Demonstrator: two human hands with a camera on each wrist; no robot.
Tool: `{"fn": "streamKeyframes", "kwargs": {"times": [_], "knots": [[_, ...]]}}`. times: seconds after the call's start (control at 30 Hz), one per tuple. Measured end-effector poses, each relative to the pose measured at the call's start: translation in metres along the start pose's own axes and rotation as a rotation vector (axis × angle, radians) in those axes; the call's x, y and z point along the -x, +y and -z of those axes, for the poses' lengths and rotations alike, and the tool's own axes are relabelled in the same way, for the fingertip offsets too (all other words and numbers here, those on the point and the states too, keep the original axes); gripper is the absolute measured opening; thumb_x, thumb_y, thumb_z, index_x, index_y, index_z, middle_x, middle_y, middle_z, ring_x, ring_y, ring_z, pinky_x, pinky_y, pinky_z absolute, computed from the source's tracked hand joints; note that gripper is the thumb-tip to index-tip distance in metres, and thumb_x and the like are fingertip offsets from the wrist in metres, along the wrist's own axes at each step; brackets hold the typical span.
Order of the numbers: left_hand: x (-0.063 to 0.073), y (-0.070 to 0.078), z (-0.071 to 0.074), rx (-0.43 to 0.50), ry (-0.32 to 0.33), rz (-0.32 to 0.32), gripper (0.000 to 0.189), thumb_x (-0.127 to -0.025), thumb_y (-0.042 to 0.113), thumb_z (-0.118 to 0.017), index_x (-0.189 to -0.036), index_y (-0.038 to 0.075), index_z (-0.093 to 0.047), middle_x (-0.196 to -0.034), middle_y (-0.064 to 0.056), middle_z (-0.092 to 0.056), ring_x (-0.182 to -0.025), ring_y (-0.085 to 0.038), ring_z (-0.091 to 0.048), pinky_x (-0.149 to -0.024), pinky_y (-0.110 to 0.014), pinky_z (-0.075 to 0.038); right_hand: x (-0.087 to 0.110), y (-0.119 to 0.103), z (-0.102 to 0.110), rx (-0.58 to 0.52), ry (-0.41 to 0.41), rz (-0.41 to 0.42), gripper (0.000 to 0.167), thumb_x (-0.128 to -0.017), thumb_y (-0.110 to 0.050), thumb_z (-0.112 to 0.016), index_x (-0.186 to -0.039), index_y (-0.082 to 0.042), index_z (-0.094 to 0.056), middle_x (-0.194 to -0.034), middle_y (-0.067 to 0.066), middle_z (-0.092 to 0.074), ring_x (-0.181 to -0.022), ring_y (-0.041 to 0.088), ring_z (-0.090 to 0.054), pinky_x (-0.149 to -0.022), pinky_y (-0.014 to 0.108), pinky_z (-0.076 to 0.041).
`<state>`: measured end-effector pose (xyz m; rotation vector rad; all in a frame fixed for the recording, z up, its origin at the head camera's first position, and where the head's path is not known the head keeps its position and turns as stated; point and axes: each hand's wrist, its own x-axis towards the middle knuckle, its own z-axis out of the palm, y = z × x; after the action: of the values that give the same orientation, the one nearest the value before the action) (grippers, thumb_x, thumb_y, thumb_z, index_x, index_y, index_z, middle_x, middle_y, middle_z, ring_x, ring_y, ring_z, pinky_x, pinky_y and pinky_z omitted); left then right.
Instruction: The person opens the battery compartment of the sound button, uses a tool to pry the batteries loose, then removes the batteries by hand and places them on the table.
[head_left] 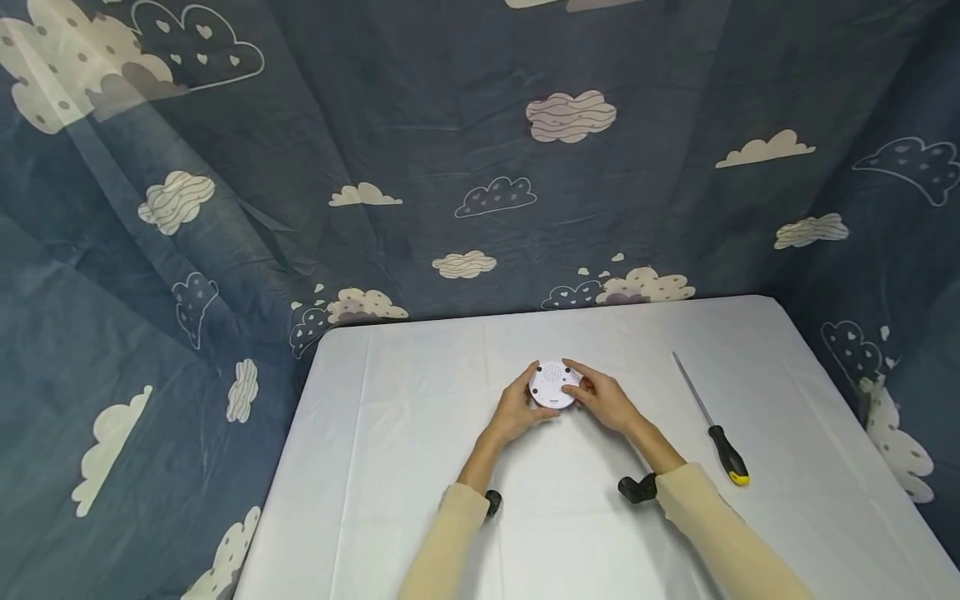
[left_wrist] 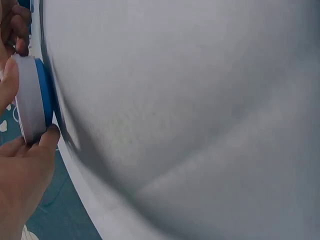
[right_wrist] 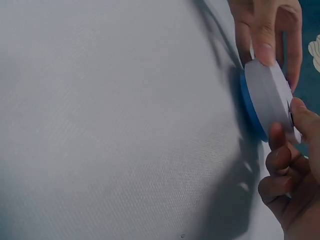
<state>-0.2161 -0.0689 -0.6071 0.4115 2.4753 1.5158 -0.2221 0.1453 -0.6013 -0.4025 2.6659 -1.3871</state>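
Our left hand [head_left: 516, 409] and right hand [head_left: 607, 402], fingers pinching, hold a white disc [head_left: 550, 387]. A screwdriver [head_left: 717, 437] lies at its three o'clock.

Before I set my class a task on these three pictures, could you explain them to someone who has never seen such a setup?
There is no machine here: these are a person's bare left hand and right hand, with cream fabric sleeves. The wide picture comes from a camera on the person's head, looking forward and down; the two close ones come from small black cameras, one worn on each wrist. Both hands hold a round white plastic-looking device; its blue side faces the white-covered table. To the right of the hands, untouched, lies a metal-shafted, black-and-yellow-handled screwdriver. Behind hangs dark blue, cloud-printed fabric.
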Motion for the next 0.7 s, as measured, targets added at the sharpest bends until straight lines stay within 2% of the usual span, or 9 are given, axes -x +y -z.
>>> {"fn": "streamKeyframes", "kwargs": {"times": [0.17,0.27,0.4,0.5,0.6,0.7], "knots": [[-0.003,0.0,-0.003,-0.051,0.053,0.0,0.096,-0.084,0.021,-0.085,-0.161,0.003,-0.032,-0.162,-0.018,-0.042,-0.15,-0.031,-0.043,-0.122,-0.034,-0.041,0.002,-0.001,-0.003,0.211,0.09,0.09,0.059,-0.096,-0.027,-0.074,-0.147,-0.003,-0.056,-0.078,0.003,-0.06,-0.065,0.008,-0.046,-0.055,0.021,-0.037],[-0.003,0.002,-0.004,-0.081,0.062,-0.002,0.095,-0.083,0.024,-0.086,-0.16,0.002,-0.033,-0.159,-0.019,-0.047,-0.147,-0.031,-0.047,-0.12,-0.034,-0.044,0.006,-0.004,-0.003,0.334,0.132,0.137,0.058,-0.094,-0.028,-0.077,-0.142,-0.001,-0.06,-0.087,0.006,-0.062,-0.07,0.012,-0.047,-0.055,0.023,-0.039],[-0.004,0.003,-0.003,-0.095,0.075,-0.012,0.094,-0.082,0.024,-0.086,-0.159,0.002,-0.036,-0.157,-0.02,-0.049,-0.145,-0.032,-0.05,-0.119,-0.035,-0.046,0.008,-0.006,-0.003,0.427,0.151,0.175,0.057,-0.093,-0.028,-0.078,-0.14,0.0,-0.062,-0.106,0.013,-0.064,-0.083,0.02,-0.054,-0.06,0.03,-0.049],[-0.005,0.002,-0.005,-0.085,0.075,-0.03,0.094,-0.082,0.023,-0.087,-0.159,0.003,-0.036,-0.158,-0.019,-0.048,-0.145,-0.032,-0.05,-0.119,-0.035,-0.045,0.006,-0.008,-0.002,0.476,0.18,0.232,0.057,-0.089,-0.028,-0.082,-0.135,0.003,-0.066,-0.117,0.017,-0.064,-0.096,0.027,-0.059,-0.071,0.039,-0.054],[-0.007,0.001,-0.007,-0.071,0.071,-0.041,0.095,-0.082,0.023,-0.087,-0.16,0.003,-0.035,-0.159,-0.018,-0.046,-0.148,-0.031,-0.047,-0.121,-0.035,-0.043,0.004,-0.009,-0.001,0.534,0.207,0.3,0.058,-0.086,-0.029,-0.085,-0.128,0.007,-0.068,-0.122,0.019,-0.065,-0.104,0.032,-0.061,-0.08,0.045,-0.052],[-0.008,-0.001,-0.007,-0.074,0.072,-0.037,0.096,-0.081,0.025,-0.088,-0.159,0.004,-0.036,-0.158,-0.017,-0.048,-0.147,-0.031,-0.048,-0.121,-0.034,-0.043,0.002,-0.012,0.0,0.57,0.202,0.326,0.062,-0.084,-0.031,-0.087,-0.127,0.009,-0.068,-0.121,0.02,-0.067,-0.104,0.033,-0.062,-0.083,0.046,-0.051]]}}
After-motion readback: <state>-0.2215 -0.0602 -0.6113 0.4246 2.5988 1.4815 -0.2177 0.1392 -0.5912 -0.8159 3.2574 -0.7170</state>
